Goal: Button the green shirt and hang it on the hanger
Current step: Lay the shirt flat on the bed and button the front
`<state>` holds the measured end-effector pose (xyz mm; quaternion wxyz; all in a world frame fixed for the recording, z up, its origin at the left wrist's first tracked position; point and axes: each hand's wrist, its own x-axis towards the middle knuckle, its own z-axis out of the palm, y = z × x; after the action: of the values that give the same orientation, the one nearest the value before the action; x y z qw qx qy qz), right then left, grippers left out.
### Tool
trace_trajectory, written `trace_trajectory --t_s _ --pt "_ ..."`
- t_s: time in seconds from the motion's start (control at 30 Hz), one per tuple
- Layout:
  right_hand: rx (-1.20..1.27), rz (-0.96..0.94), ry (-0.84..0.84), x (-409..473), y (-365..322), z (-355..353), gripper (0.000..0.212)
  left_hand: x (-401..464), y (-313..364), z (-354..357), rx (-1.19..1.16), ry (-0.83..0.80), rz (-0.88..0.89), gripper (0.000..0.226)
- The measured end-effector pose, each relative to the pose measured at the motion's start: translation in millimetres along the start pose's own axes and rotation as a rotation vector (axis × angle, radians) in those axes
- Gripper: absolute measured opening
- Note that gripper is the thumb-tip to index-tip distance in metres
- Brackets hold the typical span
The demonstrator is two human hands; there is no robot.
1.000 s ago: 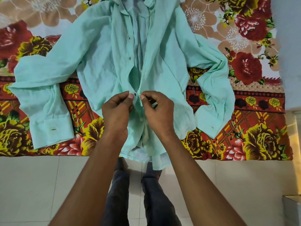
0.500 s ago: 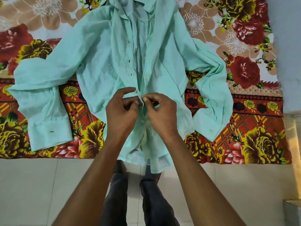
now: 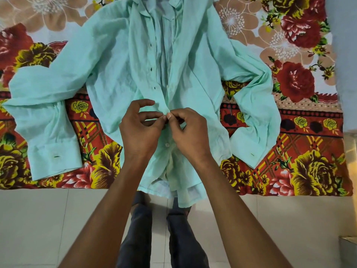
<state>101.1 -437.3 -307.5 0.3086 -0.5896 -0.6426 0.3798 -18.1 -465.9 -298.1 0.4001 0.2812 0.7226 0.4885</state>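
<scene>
A pale green shirt (image 3: pixel 116 60) lies face up on a flowered bedsheet, sleeves spread to both sides and hem hanging over the bed's front edge. Its upper front is open, with dark buttonholes down the left placket. A white button (image 3: pixel 167 145) below my hands is fastened. My left hand (image 3: pixel 140 128) pinches the left placket edge. My right hand (image 3: pixel 190 130) pinches the right placket edge. The fingertips of both hands meet at the shirt's centre line, low on the front. No hanger is in view.
The red, yellow and beige flowered bedsheet (image 3: pixel 301 165) covers the bed. Pale floor tiles (image 3: pixel 38 225) lie below the bed's edge, where my dark-trousered legs (image 3: pixel 135 238) stand. A grey wall (image 3: pixel 345 55) rises at the right.
Both hands stayed at the same spot on the placket. The fingertips pressed closer together, and my left index finger lifted off the fabric.
</scene>
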Motion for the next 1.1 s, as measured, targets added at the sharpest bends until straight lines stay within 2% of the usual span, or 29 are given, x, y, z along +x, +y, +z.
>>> trace_trajectory --t_s 0.1,0.33,0.57,0.77,1.1 --pt "0.002 -0.014 -0.022 2.8 1.9 1.0 0.018 -0.4 -0.9 1.3 -0.048 -0.002 -0.001 0.052" --pt "-0.015 -0.016 -0.027 2.2 6.3 0.2 0.019 1.3 -1.2 4.5 -0.040 -0.037 0.027 0.044" --pt "0.083 0.105 0.037 -0.4 1.0 7.9 0.018 1.8 0.9 8.7 -0.306 0.003 -0.165 0.042" --pt "0.119 0.089 0.058 -2.3 1.5 8.2 0.014 0.8 -1.7 5.5 -0.131 -0.038 -0.107 0.010" --pt "0.064 0.058 0.075 -2.5 1.3 9.1 0.012 6.3 -3.3 -1.9 -0.003 -0.162 -0.080 0.005"
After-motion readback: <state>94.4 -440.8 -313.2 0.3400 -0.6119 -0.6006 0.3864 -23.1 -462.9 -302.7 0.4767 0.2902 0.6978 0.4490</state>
